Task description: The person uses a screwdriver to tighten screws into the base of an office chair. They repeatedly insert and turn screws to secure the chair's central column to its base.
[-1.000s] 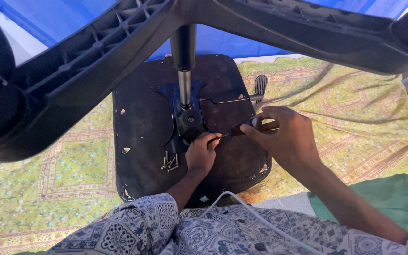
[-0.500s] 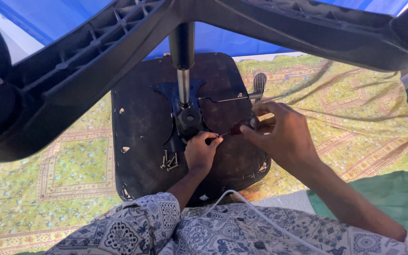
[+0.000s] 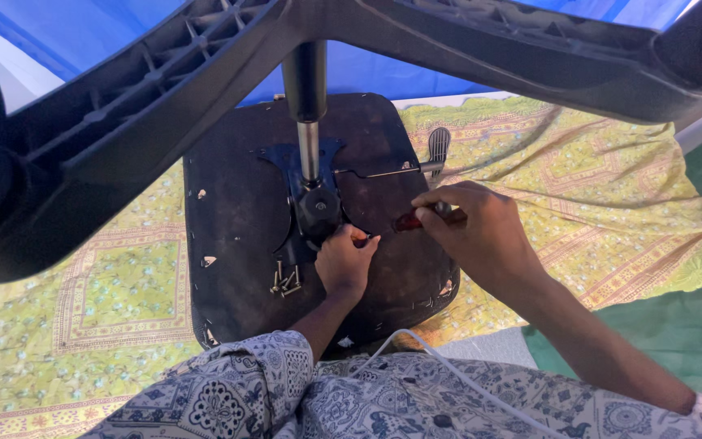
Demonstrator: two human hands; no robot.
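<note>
An office chair lies upside down, its dark seat underside (image 3: 237, 211) facing up and its black star base (image 3: 164, 89) looming close overhead. The metal gas column (image 3: 309, 146) rises from the seat mechanism (image 3: 318, 207). My left hand (image 3: 344, 264) rests closed against the seat just below the mechanism, fingertips at the screwdriver's tip; whether it pinches a screw is hidden. My right hand (image 3: 481, 232) grips a red-handled screwdriver (image 3: 408, 221) pointing left toward that spot.
Several loose screws (image 3: 286, 282) lie on the seat underside left of my left hand. A grey adjustment lever (image 3: 438, 146) sticks out on the right. Beneath lies a yellow-green patterned cloth (image 3: 83, 325); a blue sheet (image 3: 383, 77) hangs behind. A white cable (image 3: 448, 370) crosses my lap.
My left hand shifted slightly down and right at the mechanism. The right hand with the screwdriver stayed almost in place; the view moved a little.
</note>
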